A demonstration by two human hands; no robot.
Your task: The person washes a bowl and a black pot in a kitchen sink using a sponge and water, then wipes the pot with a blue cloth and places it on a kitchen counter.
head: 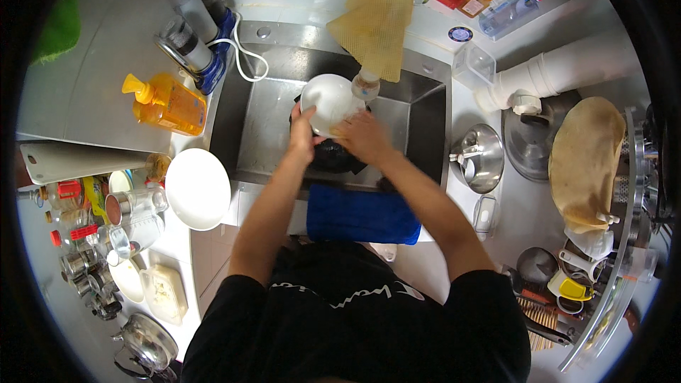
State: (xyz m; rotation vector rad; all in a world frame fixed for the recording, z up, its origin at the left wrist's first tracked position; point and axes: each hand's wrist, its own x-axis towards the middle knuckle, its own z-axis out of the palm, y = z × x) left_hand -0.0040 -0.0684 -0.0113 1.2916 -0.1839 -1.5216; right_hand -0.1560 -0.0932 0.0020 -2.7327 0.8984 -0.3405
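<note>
My left hand [302,135] grips the rim of a white bowl [327,98], thumb on its inside. My right hand [364,135] is blurred at the bowl's lower right edge, its fingers against the inside; whether it holds something cannot be made out. The bowl is tilted below the faucet's clear nozzle [366,86]. A black round object [335,157] sits underneath, mostly hidden by the bowl and my hands. All this is inside a stainless steel sink [266,133].
A yellow mesh cloth [380,16] drapes over the faucet. Left of the sink stand an orange pump bottle [170,103] and a white dish [198,189]. A steel bowl [481,157] with spoons stands right. A blue towel [362,215] hangs at the front edge.
</note>
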